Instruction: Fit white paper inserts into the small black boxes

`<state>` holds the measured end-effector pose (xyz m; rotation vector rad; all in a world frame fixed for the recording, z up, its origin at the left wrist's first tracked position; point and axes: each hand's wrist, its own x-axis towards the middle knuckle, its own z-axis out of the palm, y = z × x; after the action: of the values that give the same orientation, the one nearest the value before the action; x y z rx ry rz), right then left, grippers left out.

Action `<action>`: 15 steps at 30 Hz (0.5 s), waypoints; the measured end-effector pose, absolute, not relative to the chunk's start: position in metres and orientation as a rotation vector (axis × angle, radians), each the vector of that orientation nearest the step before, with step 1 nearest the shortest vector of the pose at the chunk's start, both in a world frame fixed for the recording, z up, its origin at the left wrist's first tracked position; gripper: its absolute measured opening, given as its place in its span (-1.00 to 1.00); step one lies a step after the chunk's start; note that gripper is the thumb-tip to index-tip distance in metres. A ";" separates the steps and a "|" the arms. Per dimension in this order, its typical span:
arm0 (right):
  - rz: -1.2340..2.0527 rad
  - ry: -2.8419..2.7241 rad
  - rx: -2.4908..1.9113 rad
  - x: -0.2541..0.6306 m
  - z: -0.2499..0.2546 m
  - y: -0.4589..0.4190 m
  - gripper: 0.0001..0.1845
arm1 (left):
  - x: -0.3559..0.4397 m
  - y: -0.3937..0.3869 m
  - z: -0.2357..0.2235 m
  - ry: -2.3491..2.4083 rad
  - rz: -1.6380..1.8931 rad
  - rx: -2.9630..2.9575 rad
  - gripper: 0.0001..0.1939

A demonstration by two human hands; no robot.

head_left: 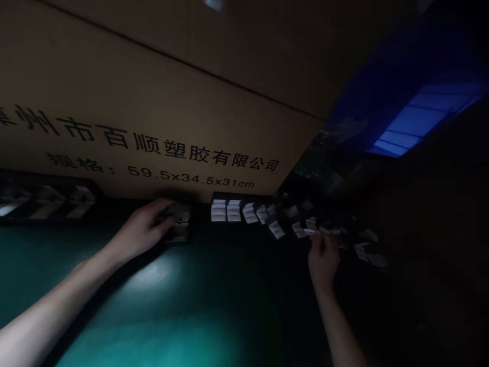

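My left hand [147, 227] is closed around the left side of a small dark case with a shiny inside [181, 229], which stands on the green surface against the cardboard box. To the right, my right hand [324, 257] pinches a small folded white paper slip [310, 232]. Several more folded white slips [277, 229] lie scattered around that hand. Between my hands, a row of these slips [234, 210] lines the foot of the box. The light is dim, so fine detail is lost.
A large cardboard box [214, 122] with black printing walls off the back of the green tabletop [183, 300]. Several more dark cases [49, 196] stand in a row at the far left. A shiny blue bin or sheet [416, 112] is at the upper right.
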<state>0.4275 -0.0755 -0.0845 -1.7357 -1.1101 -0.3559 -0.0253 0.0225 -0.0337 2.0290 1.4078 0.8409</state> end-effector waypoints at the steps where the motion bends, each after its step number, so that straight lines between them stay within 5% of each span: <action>1: -0.355 -1.043 -1.763 0.431 -0.087 -0.075 -0.47 | -0.024 0.022 -0.033 1.413 0.843 2.028 -0.46; 15: -0.416 -0.867 -1.971 0.504 -0.086 -0.116 -0.44 | -0.027 0.027 -0.043 1.516 0.796 1.994 -0.36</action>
<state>0.5042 -0.1161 -0.0855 -1.9707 -0.8670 -0.4157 -0.0265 0.0269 -0.0427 1.9938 1.5158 0.7958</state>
